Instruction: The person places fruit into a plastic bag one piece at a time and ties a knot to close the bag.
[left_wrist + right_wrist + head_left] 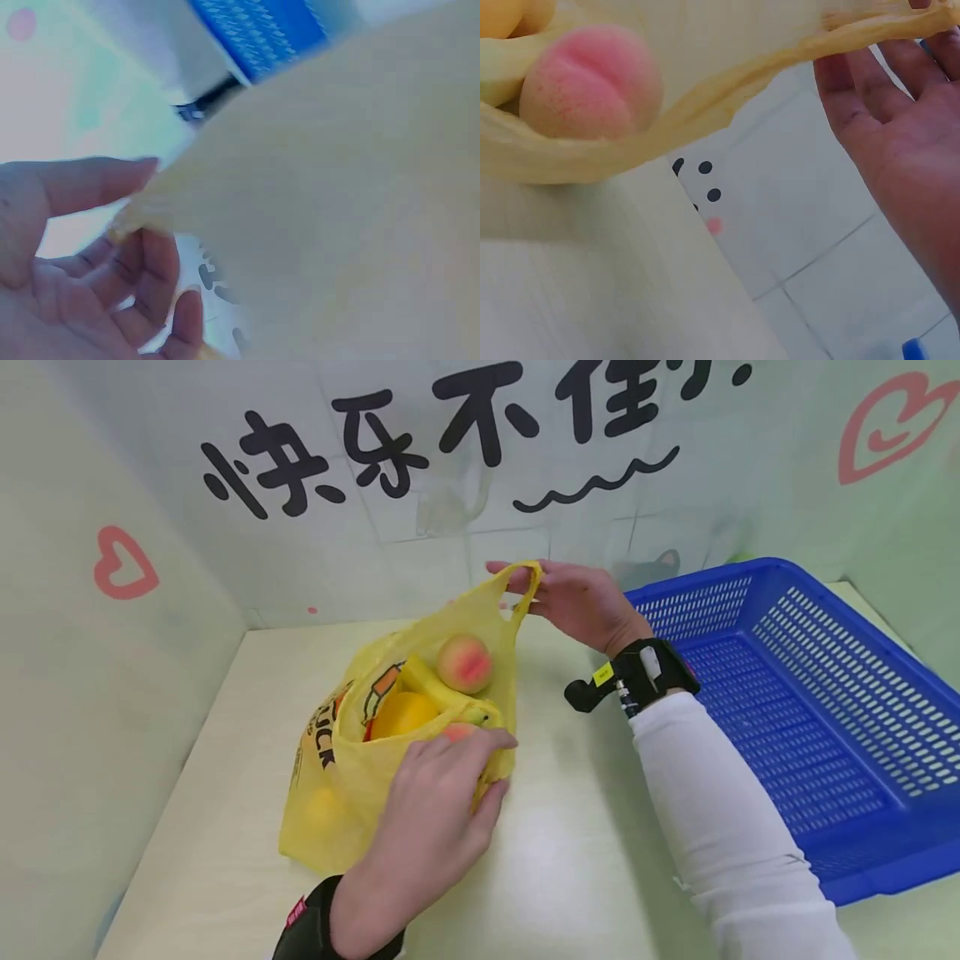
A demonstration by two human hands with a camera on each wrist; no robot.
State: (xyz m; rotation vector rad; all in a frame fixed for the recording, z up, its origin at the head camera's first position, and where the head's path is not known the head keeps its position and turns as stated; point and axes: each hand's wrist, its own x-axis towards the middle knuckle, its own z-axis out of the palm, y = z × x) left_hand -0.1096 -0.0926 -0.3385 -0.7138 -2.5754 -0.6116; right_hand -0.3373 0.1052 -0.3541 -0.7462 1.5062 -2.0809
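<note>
A thin yellow plastic bag (352,810) stands on the table with its mouth spread. Inside lie a peach (463,663), a banana (433,683) and an orange-coloured round fruit (405,714). Part of another peach (459,732) shows just beyond my left hand (427,814). That hand pinches the bag's near edge between thumb and fingers, as the left wrist view also shows. At the far side my right hand (588,602) holds up a bag handle, its fingers through the loop. In the right wrist view a peach (592,82) rests against the bag's rim.
A blue perforated plastic basket (795,735) stands at the right, beside and partly behind my right forearm. The pale table (555,877) meets a wall sheet (300,568) with black lettering at the back. Another sheet closes off the left side.
</note>
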